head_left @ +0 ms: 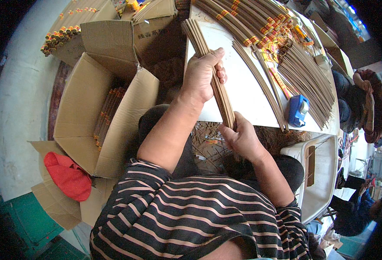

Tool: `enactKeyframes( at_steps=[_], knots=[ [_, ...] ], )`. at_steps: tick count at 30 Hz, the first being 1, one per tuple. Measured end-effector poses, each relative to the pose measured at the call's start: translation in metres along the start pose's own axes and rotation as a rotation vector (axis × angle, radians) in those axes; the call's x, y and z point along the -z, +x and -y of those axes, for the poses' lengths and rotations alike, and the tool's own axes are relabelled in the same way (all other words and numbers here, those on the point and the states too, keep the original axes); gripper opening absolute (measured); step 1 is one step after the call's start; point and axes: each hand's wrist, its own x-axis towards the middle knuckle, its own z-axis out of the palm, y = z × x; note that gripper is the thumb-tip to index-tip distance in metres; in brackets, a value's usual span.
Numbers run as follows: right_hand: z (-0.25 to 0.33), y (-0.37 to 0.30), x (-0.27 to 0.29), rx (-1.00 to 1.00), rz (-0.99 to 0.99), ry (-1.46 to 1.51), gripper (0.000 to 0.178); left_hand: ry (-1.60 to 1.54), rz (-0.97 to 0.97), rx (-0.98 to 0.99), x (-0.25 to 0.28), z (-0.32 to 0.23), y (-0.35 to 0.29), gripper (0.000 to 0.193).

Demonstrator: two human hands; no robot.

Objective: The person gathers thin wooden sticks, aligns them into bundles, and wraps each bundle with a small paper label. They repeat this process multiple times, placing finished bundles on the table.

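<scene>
A bundle of long brown incense sticks (223,102) is held slantwise across the near left edge of the white table (243,95). My left hand (201,76) is closed around its upper half, thumb lying along the sticks. At the lower end my right hand (243,136) grips the bundle, fingers partly hidden behind it. To the right, loose incense sticks (308,78) lie fanned out on the table. A few more sticks (260,78) lie between them and my hands. Near the table's front edge stands a blue tape dispenser (298,110).
Banded incense bundles (243,17) lie at the table's back. On the left an open cardboard box (74,99) holds more bundles, with a red cloth (68,175) on its flap. Others are stacked far left (63,37). A white bin (321,186) stands right; another person (355,212) is beyond.
</scene>
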Motion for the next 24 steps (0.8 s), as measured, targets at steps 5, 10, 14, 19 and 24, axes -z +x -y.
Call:
enactKeyframes(
  at_steps=[5,10,14,19,24],
  knots=[
    [0.023,-0.011,0.008,-0.187,0.294,0.504,0.019,-0.259,0.264,0.185,0.010,-0.002,0.003,0.017],
    [0.013,0.002,-0.003,-0.070,-0.023,0.053,0.017,-0.019,0.087,0.081,-0.001,0.003,-0.003,0.018],
    [0.021,-0.004,0.006,-0.218,0.275,0.506,0.017,-0.316,0.370,0.176,0.013,-0.002,0.003,0.021],
    [0.002,0.006,-0.009,0.021,-0.140,-0.121,0.016,0.013,0.008,0.061,-0.001,0.003,-0.004,0.022],
    [0.024,-0.010,0.007,-0.295,0.373,0.766,0.012,-0.286,0.315,0.181,0.011,0.001,0.002,0.024]
  ],
)
